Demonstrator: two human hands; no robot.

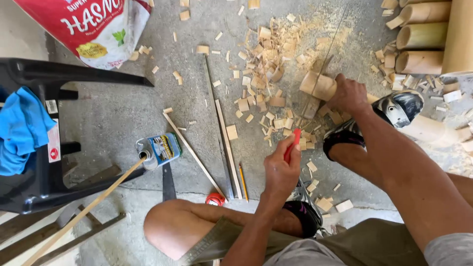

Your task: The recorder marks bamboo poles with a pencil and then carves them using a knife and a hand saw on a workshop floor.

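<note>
Bamboo section (318, 84) lies on the concrete floor (118, 113), toward its far right part, just below a patch of sawdust (315, 29). Right hand (349, 93) is closed over its right end, pinning it down. Thin saw blade (322, 64) runs diagonally across the section and up through the sawdust. Left hand (281, 170) is clenched tight on a red handle (291, 145), just near-side of the section; cannot tell how the handle joins the blade.

Wood offcuts (261, 83) are scattered left of and around the section, thick between it and the left hand. Sandalled foot (377, 118) sits right beside the right hand, touching the chip pile. Second foot (305, 214) is tucked under the left forearm, bent knee (172, 226) at the near edge.

Stack of bamboo tubes (423, 37) sits in the far right corner. Flat wooden slats (224, 143) and a pencil (243, 182) lie left of the left hand, small red object (215, 199) at their near end. Metal can (158, 150) lies on its side further left, a long stick (84, 212) touching its mouth. Black plastic chair (44, 123) with blue cloth (19, 130) at the left edge; red-and-white sack (93, 27) in the far left corner.
</note>
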